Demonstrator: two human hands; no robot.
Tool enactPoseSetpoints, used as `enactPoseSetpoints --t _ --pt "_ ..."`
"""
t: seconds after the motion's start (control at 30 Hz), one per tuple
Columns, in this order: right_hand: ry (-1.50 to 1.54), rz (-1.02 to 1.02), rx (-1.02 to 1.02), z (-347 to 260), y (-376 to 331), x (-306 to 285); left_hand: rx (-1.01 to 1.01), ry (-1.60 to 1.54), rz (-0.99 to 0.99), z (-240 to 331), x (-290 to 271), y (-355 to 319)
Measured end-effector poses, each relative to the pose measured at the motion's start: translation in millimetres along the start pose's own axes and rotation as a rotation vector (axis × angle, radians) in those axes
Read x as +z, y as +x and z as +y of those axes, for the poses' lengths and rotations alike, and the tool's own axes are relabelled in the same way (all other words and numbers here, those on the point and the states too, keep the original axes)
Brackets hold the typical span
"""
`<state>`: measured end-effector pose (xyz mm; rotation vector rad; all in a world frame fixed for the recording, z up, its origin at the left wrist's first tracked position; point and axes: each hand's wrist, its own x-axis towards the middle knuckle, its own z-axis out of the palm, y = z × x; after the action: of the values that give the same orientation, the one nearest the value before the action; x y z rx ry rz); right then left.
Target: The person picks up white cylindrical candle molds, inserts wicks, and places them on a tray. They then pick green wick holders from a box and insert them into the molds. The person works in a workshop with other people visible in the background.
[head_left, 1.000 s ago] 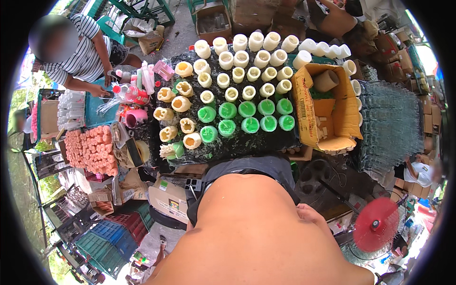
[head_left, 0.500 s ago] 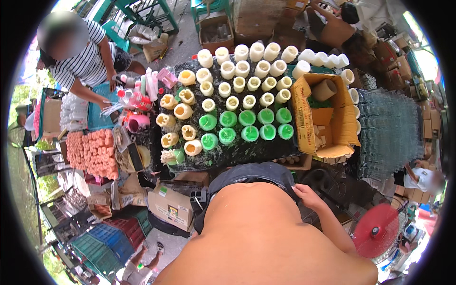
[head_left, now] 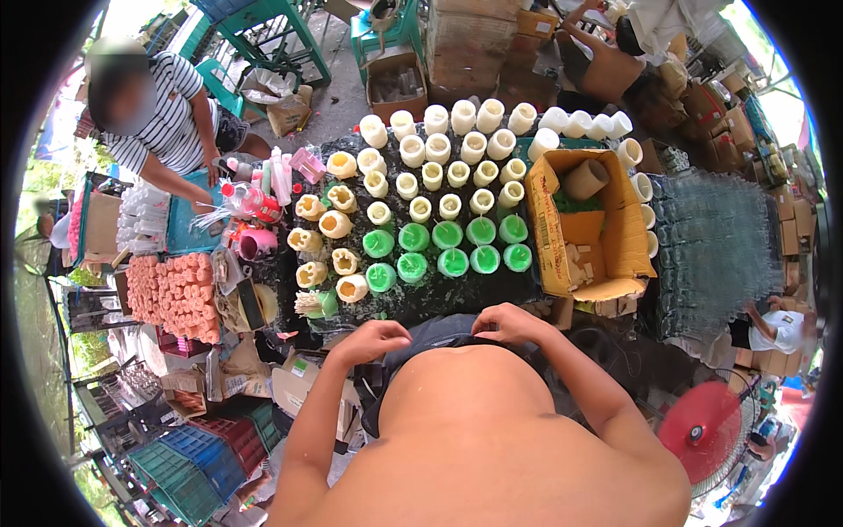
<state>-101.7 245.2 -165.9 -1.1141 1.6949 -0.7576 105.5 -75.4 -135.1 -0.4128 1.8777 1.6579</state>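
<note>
My left hand (head_left: 376, 340) is at the left side of my dark shorts (head_left: 439, 332), its fingers loosely bent and apart from the thumb, with nothing seen in it. At the right front of the waistband is my right hand (head_left: 511, 324), fingertips drawn together; what they hold, if anything, is hidden. Just beyond the hands, green candles (head_left: 452, 262) with wicks stand in two rows on a black-covered table (head_left: 413, 301). Behind them are several rows of cream cylinders (head_left: 432, 176), hollow at the top. Yellowish scalloped candle shells (head_left: 335, 224) stand to their left.
A yellow cardboard box (head_left: 549, 233) with brown pieces inside sits right of the candles. Farther right are stacked clear glasses (head_left: 711, 250) and a red fan (head_left: 700, 432). Pink candles (head_left: 171, 294) lie left, near a person in a striped shirt (head_left: 180, 88) reaching over a blue tray (head_left: 189, 220).
My left hand has come into view at my waist. My right hand has moved from the right hip to the front of the waistband. The striped-shirt person's arms have shifted slightly.
</note>
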Motion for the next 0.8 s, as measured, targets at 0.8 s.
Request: enactPoseSetpoints --t 0.8 --pt "0.117 0.022 0.263 -37 -32 -12 -0.311 -0.065 -0.349 -14 10 18"
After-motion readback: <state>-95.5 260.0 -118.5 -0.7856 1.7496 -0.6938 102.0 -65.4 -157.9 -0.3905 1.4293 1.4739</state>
